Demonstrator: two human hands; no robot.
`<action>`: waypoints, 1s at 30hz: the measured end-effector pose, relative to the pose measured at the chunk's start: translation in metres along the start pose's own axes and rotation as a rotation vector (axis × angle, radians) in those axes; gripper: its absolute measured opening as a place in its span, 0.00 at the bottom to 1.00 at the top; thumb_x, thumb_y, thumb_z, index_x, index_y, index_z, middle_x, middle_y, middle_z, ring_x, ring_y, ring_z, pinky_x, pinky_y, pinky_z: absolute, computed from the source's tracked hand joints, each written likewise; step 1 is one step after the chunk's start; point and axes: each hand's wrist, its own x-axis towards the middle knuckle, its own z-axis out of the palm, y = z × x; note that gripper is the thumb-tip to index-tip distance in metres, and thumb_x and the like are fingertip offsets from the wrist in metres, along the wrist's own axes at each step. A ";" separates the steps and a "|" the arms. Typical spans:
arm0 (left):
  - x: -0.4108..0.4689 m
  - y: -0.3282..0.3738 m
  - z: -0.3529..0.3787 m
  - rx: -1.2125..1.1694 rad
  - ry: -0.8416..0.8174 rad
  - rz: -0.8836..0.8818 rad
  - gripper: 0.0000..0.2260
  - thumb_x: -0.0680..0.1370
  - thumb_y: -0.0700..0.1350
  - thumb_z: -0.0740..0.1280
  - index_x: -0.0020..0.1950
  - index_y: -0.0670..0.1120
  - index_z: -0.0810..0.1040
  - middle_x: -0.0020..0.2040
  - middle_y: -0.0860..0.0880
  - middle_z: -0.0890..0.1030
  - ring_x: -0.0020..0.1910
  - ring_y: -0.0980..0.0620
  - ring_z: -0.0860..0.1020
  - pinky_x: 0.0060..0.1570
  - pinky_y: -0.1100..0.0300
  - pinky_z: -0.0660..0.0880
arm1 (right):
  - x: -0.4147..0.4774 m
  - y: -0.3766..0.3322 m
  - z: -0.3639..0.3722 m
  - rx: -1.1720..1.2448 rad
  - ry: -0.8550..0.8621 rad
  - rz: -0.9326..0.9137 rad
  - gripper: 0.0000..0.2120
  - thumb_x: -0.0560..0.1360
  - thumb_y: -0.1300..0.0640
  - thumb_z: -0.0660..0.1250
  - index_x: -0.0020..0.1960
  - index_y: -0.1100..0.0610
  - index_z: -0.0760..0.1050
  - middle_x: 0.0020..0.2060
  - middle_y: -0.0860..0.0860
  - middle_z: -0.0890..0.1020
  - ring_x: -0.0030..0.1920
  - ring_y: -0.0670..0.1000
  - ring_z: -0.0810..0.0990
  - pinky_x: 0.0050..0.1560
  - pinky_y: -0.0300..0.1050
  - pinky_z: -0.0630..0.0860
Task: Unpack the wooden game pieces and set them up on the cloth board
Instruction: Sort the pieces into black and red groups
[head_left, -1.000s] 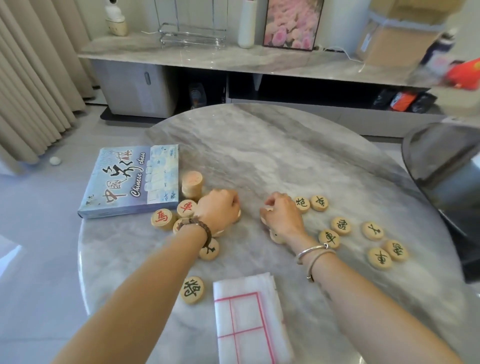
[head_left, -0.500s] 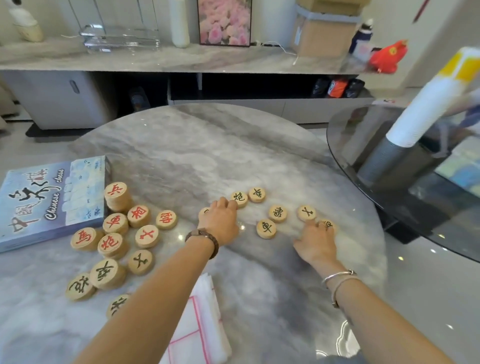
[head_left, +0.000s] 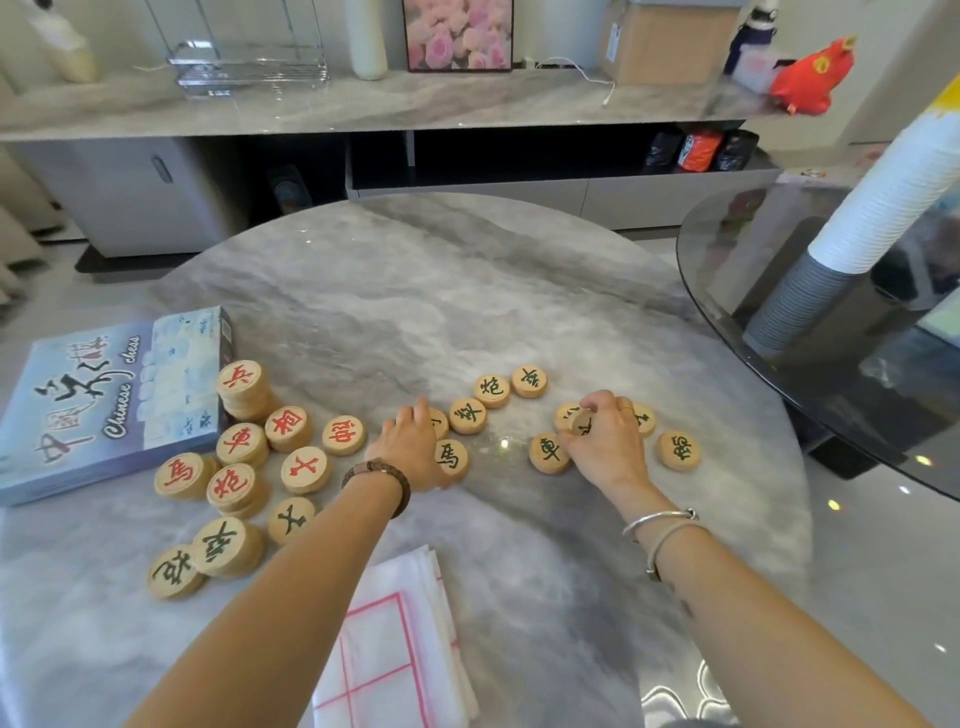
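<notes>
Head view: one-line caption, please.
Right hand pinches a wooden piece, left hand rests among others; cloth board lies folded on the table.

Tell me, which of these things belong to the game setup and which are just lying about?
Job: red-marked pieces, dark-marked pieces, folded cloth board, game box, tilted piece pinched in the right hand.
Lying about: paper cup stack, red toy, cardboard box, flower picture, wire rack.
</notes>
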 end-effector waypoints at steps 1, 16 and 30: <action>0.001 -0.001 0.000 -0.004 -0.005 0.006 0.46 0.69 0.47 0.74 0.76 0.41 0.46 0.74 0.43 0.58 0.73 0.42 0.58 0.70 0.52 0.61 | 0.001 -0.002 0.002 0.001 -0.014 -0.016 0.23 0.71 0.58 0.70 0.64 0.58 0.67 0.61 0.55 0.69 0.62 0.55 0.69 0.57 0.42 0.66; 0.010 -0.008 0.002 -0.086 0.038 0.087 0.48 0.67 0.52 0.76 0.76 0.43 0.49 0.73 0.45 0.57 0.73 0.44 0.59 0.70 0.53 0.62 | 0.040 -0.046 0.020 -0.085 -0.086 -0.171 0.23 0.73 0.59 0.67 0.68 0.56 0.68 0.65 0.54 0.73 0.66 0.55 0.70 0.62 0.44 0.66; 0.007 -0.012 -0.002 -0.045 0.034 0.071 0.45 0.69 0.47 0.75 0.76 0.42 0.48 0.72 0.42 0.55 0.70 0.41 0.64 0.66 0.53 0.66 | 0.025 -0.034 -0.004 -0.419 -0.435 -0.284 0.24 0.70 0.59 0.67 0.65 0.54 0.69 0.63 0.53 0.73 0.63 0.54 0.71 0.58 0.42 0.69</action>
